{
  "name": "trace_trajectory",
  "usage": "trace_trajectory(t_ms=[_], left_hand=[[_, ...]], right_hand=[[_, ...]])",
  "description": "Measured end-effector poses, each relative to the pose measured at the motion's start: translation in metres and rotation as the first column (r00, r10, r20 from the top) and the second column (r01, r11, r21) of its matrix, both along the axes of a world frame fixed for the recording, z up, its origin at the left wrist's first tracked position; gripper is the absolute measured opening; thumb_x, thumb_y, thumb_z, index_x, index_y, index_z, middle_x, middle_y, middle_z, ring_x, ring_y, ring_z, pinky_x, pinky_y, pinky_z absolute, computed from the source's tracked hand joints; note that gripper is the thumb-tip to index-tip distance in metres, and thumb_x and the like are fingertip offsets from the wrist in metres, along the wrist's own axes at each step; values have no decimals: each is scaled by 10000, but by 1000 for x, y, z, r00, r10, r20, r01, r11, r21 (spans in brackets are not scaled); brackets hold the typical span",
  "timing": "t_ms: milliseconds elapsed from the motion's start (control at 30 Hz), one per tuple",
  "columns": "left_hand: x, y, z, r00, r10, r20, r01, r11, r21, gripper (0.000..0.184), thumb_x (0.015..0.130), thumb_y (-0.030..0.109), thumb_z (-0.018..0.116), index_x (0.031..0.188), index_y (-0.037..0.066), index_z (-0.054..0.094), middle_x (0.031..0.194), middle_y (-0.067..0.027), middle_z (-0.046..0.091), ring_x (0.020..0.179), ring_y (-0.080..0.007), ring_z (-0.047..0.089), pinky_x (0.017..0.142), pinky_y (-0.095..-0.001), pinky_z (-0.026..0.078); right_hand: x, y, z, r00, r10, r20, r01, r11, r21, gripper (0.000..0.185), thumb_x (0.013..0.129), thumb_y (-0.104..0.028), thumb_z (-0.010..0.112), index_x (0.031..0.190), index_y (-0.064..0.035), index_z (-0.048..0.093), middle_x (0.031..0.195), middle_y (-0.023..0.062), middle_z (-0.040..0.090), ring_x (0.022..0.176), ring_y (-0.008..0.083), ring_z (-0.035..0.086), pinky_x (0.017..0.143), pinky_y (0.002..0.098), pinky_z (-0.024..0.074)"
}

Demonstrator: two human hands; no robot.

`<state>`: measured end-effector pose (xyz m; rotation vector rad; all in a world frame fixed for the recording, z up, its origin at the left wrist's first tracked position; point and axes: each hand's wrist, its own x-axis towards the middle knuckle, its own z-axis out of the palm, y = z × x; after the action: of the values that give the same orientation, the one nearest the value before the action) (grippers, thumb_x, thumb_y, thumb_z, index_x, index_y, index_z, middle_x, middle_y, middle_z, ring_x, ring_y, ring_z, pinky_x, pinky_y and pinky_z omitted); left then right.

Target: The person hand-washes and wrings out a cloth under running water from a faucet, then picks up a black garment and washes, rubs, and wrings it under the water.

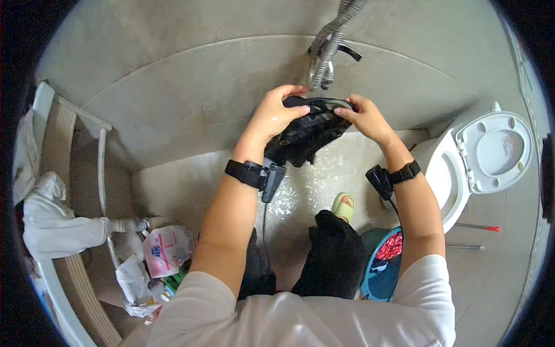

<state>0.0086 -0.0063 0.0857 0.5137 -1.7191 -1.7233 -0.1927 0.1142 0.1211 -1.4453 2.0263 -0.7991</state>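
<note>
A wet-looking black cloth [309, 133] hangs between my two hands, below a metal tap [328, 72] and its coiled hose on the wall. At its upper left edge, my left hand [277, 113] pinches the fabric between thumb and fingers. My right hand [361, 115] grips the upper right edge, with the thumb on top. The cloth's lower part dangles loose over the wet floor [306, 191]. Both wrists wear black straps with small devices.
A white toilet [451, 179] with its lid raised stands at the right. A blue basin [376, 277] with red and dark cloth sits beside my right leg. At the left are a pink-and-white package [167, 251], a white hanging cloth [58, 225] and a rack.
</note>
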Motion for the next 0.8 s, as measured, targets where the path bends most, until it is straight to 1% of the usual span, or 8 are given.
trace_trajectory(t_ms=[33, 100, 167, 267, 367, 533, 600, 800], left_hand=[[4, -1, 3, 988, 76, 132, -42, 969, -245, 348, 686, 85, 711, 986, -51, 600, 967, -118, 650, 847, -209, 621, 801, -302, 471], [9, -9, 10, 953, 60, 297, 37, 949, -312, 374, 647, 106, 733, 973, -36, 614, 955, -142, 656, 858, -242, 626, 795, -333, 469], [11, -19, 24, 692, 34, 721, 376, 836, -400, 346, 645, 115, 734, 953, -3, 630, 926, -151, 660, 860, -257, 630, 768, -351, 469], [18, -33, 22, 809, -1, 588, 273, 887, -373, 282, 660, 94, 715, 914, 4, 632, 832, -90, 657, 792, -196, 612, 717, -328, 465], [21, -32, 39, 895, -84, 437, 184, 965, -190, 218, 694, 56, 689, 896, 37, 610, 790, -2, 608, 745, -120, 559, 690, -265, 442], [17, -30, 42, 919, -158, 362, 174, 985, -11, 237, 697, 22, 664, 926, 26, 603, 829, -19, 611, 778, -126, 557, 723, -261, 432], [18, -32, 42, 936, -119, 332, 135, 991, -23, 231, 699, 34, 667, 923, 16, 614, 838, -33, 617, 785, -128, 558, 716, -262, 431], [29, -34, 47, 937, -40, 347, 30, 999, 33, 202, 715, 48, 668, 901, -8, 613, 835, -61, 633, 777, -152, 584, 700, -275, 445]], right_hand=[[0, -1, -2, 993, -41, 108, 46, 998, -41, 289, 746, -230, 685, 876, 11, 593, 742, 134, 616, 672, 192, 577, 638, 333, 454], [4, -7, 1, 989, -28, 148, 41, 996, -84, 305, 726, -234, 702, 858, 9, 573, 753, 152, 612, 670, 225, 582, 644, 341, 455], [10, -11, 14, 984, 69, -166, -74, 997, -23, 346, 703, -291, 717, 875, -19, 588, 780, 152, 627, 724, 271, 613, 668, 373, 469], [18, -4, 36, 845, 154, -511, -151, 987, 48, 390, 684, -373, 712, 900, -65, 612, 826, 145, 642, 808, 319, 625, 702, 411, 482], [5, 1, 51, 688, 409, -599, -171, 894, 414, 411, 677, -434, 693, 932, -117, 635, 863, 129, 653, 859, 326, 620, 723, 432, 486], [-19, 12, 32, 647, 413, -641, -190, 901, 389, 367, 699, -432, 679, 886, -117, 662, 826, 137, 654, 804, 318, 629, 698, 422, 487], [-27, 13, 26, 930, 266, -253, -159, 912, 377, 332, 712, -366, 695, 836, -62, 653, 758, 129, 648, 716, 259, 630, 669, 378, 478], [-26, 22, 14, 967, 2, 254, -20, 998, 67, 331, 723, -275, 733, 854, 8, 621, 760, 53, 616, 682, 149, 564, 662, 305, 457]])
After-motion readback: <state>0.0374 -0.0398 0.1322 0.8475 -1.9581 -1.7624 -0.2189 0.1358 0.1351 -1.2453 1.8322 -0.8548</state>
